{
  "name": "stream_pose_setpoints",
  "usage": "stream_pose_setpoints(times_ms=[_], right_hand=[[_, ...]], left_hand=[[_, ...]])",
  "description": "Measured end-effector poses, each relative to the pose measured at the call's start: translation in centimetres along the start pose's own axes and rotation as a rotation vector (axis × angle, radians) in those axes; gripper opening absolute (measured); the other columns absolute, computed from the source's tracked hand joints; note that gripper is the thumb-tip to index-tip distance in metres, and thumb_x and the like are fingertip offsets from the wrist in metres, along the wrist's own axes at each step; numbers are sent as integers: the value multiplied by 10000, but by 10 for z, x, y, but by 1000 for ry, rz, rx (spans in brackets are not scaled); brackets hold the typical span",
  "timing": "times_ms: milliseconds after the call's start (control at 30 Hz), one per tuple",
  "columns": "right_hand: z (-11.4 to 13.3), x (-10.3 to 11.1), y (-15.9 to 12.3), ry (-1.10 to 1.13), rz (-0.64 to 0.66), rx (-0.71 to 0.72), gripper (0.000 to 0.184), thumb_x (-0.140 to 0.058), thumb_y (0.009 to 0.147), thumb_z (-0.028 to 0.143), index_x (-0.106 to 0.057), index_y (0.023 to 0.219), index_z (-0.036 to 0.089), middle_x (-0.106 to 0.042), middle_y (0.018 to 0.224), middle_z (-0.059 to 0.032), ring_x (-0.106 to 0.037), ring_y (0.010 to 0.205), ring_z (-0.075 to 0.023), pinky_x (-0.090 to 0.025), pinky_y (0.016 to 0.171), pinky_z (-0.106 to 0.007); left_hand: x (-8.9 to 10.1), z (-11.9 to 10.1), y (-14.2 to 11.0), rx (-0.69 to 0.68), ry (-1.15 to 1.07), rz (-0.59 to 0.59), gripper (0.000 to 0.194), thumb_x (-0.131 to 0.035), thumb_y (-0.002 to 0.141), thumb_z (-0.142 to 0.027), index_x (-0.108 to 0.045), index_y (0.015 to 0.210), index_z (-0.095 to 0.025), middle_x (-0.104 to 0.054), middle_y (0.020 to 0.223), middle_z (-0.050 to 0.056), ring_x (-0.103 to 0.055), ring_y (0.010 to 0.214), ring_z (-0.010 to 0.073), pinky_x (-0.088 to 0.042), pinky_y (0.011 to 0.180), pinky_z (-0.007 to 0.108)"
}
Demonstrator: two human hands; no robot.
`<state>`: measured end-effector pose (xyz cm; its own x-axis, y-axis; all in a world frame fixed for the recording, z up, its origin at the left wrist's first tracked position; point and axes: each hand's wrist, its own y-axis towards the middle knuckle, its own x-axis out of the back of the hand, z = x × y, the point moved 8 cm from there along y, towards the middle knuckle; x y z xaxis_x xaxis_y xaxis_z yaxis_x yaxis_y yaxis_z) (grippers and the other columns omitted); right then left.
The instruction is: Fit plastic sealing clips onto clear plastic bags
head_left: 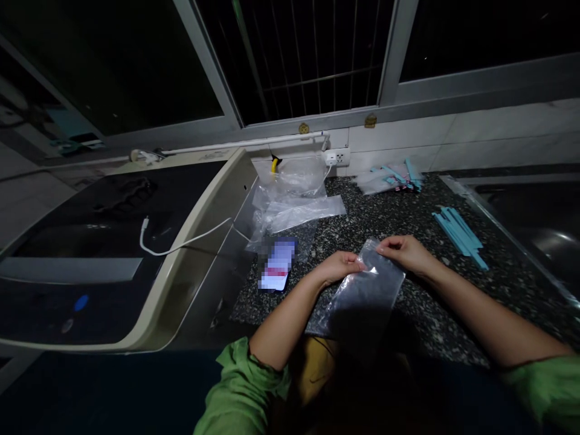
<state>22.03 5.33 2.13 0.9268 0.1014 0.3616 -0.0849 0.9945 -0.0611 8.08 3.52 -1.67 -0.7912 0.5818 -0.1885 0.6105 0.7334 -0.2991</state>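
A clear plastic bag [378,290] hangs between my two hands over the front of the speckled countertop [357,223]. My left hand [341,267] pinches its left edge near the top. At the upper right corner, my right hand [403,251] grips the bag between thumb and fingers. The bag looks flat, and its lower part falls into shadow. Several light-blue strips [460,235] lie together to the right of my right hand. Left of my left hand, a phone [278,266] with a lit, blurred screen rests on the counter.
More clear plastic bags [299,205] are heaped at the back. A clear bag with blue strips [392,176] lies near the wall, beside a socket with a white charger [333,158]. A washing machine [104,241] with a white cable stands left; a sink [539,223] is at right.
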Motion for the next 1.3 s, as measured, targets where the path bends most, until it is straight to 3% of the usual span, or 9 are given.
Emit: stream_pose_setpoints(times_ms=[100,300,600,800,1033,1300], right_hand=[[4,-2,-2,-29,11,37,381,-668,532,543,-622,595,170,-574,546,-2,-463,514,-111,-345,498,-246],[8,-14,-5,-29,123,45,438,-668,529,584,-627,634,161,-567,558,4,-468,535,-110,-354,522,-246],[3,-21,-5,13,191,18,465,-681,526,602,-651,642,153,-627,618,-17,-521,581,-130,-392,551,-255],[6,-17,-5,-17,136,67,425,-660,549,581,-634,609,161,-592,585,-6,-494,561,-123,-368,537,-250],[8,12,2,-51,-8,80,428,-647,538,586,-629,607,164,-585,573,-11,-469,532,-118,-351,513,-251],[11,17,4,-112,-32,103,471,-632,538,641,-628,599,174,-601,582,-27,-490,542,-135,-353,509,-259]], left_hand=[[-1,0,0,-9,19,-9,521,-770,429,-546,-599,644,-104,-550,533,-39,-436,488,59,-292,521,213],[6,-13,0,-167,82,-163,482,-727,503,-554,-583,637,-115,-517,549,-47,-411,534,58,-287,554,212],[4,-12,3,-174,189,-162,463,-697,539,-558,-588,636,-119,-481,540,-49,-373,533,62,-279,551,216],[5,-14,0,-175,259,-163,482,-648,592,-580,-595,675,-108,-478,565,-39,-383,552,73,-283,554,217],[6,-9,-2,-90,363,-138,507,-587,616,-628,-566,640,-122,-429,519,-49,-345,503,71,-244,504,225],[5,-11,0,-118,385,-152,484,-596,611,-620,-538,586,-140,-399,472,-60,-310,474,60,-213,482,222]])
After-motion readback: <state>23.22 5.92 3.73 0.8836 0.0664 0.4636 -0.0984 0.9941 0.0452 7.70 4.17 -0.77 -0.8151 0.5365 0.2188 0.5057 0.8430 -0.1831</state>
